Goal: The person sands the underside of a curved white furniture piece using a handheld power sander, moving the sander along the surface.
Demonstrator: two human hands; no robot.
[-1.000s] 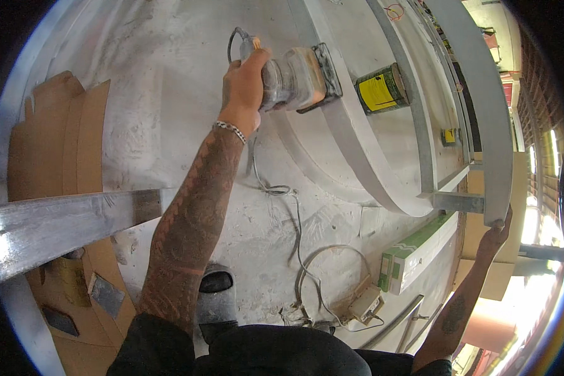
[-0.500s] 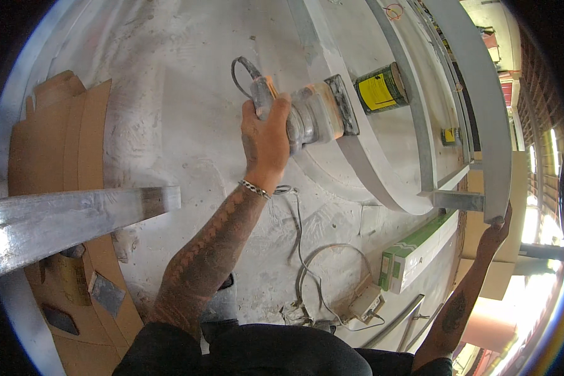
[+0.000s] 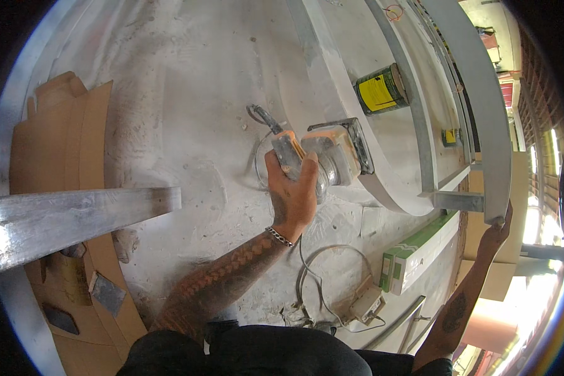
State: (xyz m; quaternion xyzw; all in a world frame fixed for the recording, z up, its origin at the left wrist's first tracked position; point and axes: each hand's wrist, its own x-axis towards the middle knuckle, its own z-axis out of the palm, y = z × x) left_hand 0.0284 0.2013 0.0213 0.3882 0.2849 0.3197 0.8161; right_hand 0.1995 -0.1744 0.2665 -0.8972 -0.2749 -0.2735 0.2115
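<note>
My left hand [image 3: 294, 198] is wrapped round a dusty orbital sander [image 3: 343, 151] with orange trim. The sander is tilted on its side, its dark pad against the face of a pale grey curved frame [image 3: 383, 191]. A cord leaves the back of its grip. Far to the right, my right hand [image 3: 497, 231] grips the lower end of the frame's outer rail [image 3: 494, 125]; some of its fingers are hidden behind the rail.
A yellow-labelled can [image 3: 380, 91] lies between the rails. On the floor are a long green-and-white box [image 3: 413, 257] and a socket block [image 3: 365, 306] with looped cords. At left, a metal bar [image 3: 81, 219] juts over cardboard [image 3: 59, 147], with a dark phone-like slab [image 3: 61, 318] below.
My left hand has brought the sander down along the curved rail, toward me and slightly right. My right hand stays on the frame's end.
</note>
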